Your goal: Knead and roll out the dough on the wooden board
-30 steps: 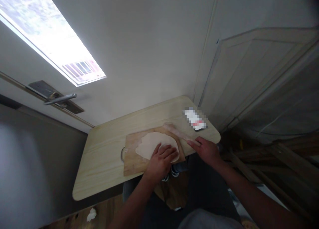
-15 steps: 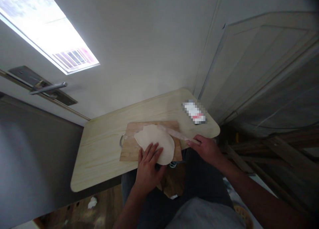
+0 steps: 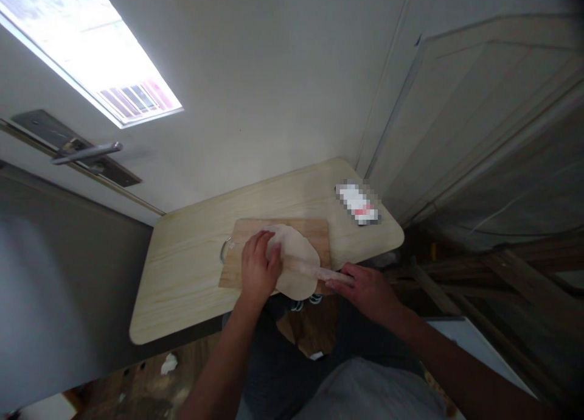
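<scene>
A wooden rolling pin (image 3: 335, 276), pale with flour, lies across the flat sheet of dough (image 3: 297, 243). My right hand (image 3: 367, 289) is wrapped round its right end, near the table's front edge. On the left, my left hand (image 3: 259, 268) is over the dough's left edge, by the pin's far end, with its thumb and fingers apart and slightly blurred. Under the dough is a wooden cutting board (image 3: 317, 227) with a metal ring handle (image 3: 223, 250) on its left side. Part of the dough hangs past the board's front edge.
The board rests on a light wood-grain table (image 3: 182, 274) against a white door with a lever handle (image 3: 89, 153). A pixelated phone-like object (image 3: 356, 202) lies at the right. Wooden beams (image 3: 438, 286) stand beyond the table's right end. Crumpled white paper (image 3: 169, 364) is on the floor.
My left hand has lifted off the dough's front and moved left and away from me. My right hand has drawn the rolling pin towards me, from the dough's far edge onto its middle.
</scene>
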The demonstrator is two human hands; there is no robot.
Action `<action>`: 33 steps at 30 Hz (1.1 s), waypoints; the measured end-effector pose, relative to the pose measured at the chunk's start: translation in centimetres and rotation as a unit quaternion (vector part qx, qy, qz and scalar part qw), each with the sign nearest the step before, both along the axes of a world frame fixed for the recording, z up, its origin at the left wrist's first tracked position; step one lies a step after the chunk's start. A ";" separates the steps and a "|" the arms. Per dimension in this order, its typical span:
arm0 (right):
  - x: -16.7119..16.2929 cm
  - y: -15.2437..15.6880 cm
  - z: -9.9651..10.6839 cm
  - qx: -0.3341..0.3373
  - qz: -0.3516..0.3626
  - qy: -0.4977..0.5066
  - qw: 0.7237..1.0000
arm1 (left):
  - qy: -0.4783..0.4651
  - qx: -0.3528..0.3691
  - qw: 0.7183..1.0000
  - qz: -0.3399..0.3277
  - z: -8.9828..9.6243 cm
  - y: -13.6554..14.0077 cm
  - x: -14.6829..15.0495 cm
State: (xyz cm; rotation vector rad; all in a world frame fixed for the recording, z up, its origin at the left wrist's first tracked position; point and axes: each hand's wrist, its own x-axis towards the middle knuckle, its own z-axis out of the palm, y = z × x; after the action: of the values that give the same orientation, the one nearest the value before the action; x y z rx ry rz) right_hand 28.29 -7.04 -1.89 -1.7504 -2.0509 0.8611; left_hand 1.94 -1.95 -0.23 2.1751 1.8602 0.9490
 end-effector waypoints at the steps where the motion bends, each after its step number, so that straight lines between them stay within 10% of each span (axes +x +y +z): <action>1: 0.0 0.0 0.0 0.003 0.000 -0.002 1.000 | 0.017 -0.006 1.000 -0.005 -0.1 0.7 0.4; 33: 0.1 0.7 -1.0 0.043 -0.027 -0.137 0.989 | 0.165 -0.109 0.978 -0.066 -0.3 7.0 4.0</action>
State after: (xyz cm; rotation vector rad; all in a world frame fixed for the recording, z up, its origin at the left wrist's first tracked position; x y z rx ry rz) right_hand 28.43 -6.33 -2.86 -1.9577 -2.1579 0.5333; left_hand 5.99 5.02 -0.53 2.3925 1.8137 0.3547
